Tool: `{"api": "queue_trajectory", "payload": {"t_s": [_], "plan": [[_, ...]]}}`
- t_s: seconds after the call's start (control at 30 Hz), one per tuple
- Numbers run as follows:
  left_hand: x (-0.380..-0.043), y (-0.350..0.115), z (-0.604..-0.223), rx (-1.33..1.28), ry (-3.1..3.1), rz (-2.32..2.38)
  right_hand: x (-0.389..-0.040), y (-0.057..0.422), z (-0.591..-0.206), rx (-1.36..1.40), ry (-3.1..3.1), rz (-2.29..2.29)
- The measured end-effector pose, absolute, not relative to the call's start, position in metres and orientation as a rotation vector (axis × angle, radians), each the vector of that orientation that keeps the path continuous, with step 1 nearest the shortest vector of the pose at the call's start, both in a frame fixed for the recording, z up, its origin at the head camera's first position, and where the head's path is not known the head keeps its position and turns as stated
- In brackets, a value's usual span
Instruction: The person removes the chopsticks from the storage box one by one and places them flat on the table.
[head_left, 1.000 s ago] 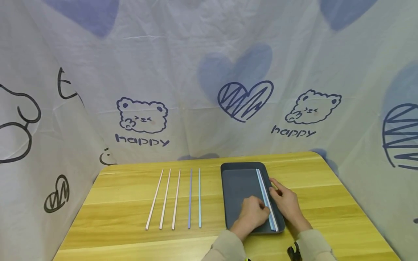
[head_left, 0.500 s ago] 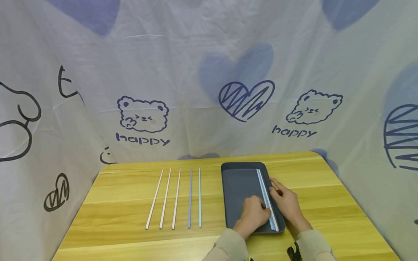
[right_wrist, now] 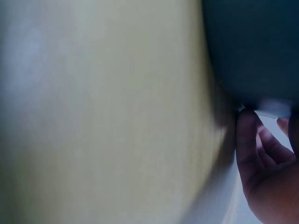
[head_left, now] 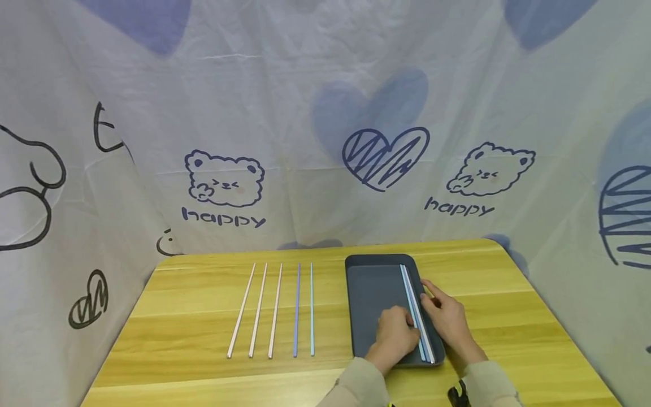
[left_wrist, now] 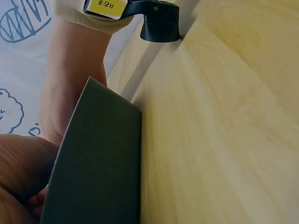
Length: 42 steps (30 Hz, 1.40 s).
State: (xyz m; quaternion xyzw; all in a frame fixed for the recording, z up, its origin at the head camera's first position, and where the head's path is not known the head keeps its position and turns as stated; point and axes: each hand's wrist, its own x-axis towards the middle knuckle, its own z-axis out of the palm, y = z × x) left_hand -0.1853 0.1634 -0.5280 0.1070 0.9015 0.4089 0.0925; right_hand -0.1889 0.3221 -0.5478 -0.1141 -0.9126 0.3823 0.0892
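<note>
Light blue and whitish chopsticks [head_left: 408,285] lie side by side along the right inner wall of the dark grey tray [head_left: 363,299]. My left hand [head_left: 395,333] reaches over the tray, its curled fingers pinching at the light blue chopstick near the lower end and covering part of it. On the tray's right side, my right hand [head_left: 447,319] holds the rim between thumb and fingers. In the right wrist view, the right hand's fingertips [right_wrist: 247,123] meet the edge of the tray [right_wrist: 252,51]. The left wrist view shows the outer tray wall [left_wrist: 100,158], with fingers [left_wrist: 21,165] partly hidden behind it.
Left of the tray, several chopsticks lie spaced apart on the wooden table [head_left: 193,316]: pinkish-white ones [head_left: 258,311], a purple-blue one [head_left: 297,311] and a light blue one [head_left: 312,311]. A printed white cloth [head_left: 300,186] hangs behind the table and along its sides.
The light blue chopstick's lower end has shifted slightly left of the whitish one beside it in the tray. Both hands stay in nearly the same place; the head view drifts slightly.
</note>
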Motion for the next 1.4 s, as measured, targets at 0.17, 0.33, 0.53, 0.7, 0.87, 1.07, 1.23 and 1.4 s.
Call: {"api": "queue_trajectory", "payload": {"t_s": [0.17, 0.33, 0.53, 0.7, 0.87, 1.07, 1.23, 1.4], "plan": [[-0.1859, 0.164, -0.5282, 0.284, 2.653, 1.212, -0.189, 0.3229, -0.5498, -0.34, -2.709, 1.134], [-0.1873, 0.167, -0.5321, 0.259, 2.645, 1.218, -0.1892, 0.3237, -0.5508, -0.335, -2.709, 1.13], [-0.1875, 0.168, -0.5282, 0.246, 2.67, 1.15, -0.1876, 0.3224, -0.5483, -0.329, -2.702, 1.148], [-0.1876, 0.1702, -0.5265, 0.224, 2.676, 1.105, -0.1874, 0.323, -0.5476, -0.335, -2.71, 1.156], [-0.1898, 0.1716, -0.5285, 0.193, 2.668, 1.093, -0.1875, 0.3239, -0.5475, -0.33, -2.714, 1.164], [-0.1921, 0.1706, -0.5296, 0.146, 2.63, 1.145, -0.188, 0.3228, -0.547, -0.334, -2.71, 1.161], [-0.1921, 0.1689, -0.5301, 0.136, 2.615, 1.178, -0.1882, 0.3228, -0.5475, -0.348, -2.718, 1.163], [-0.1909, 0.1674, -0.5335, 0.137, 2.606, 1.228, -0.1886, 0.3232, -0.5479, -0.353, -2.726, 1.157]]}}
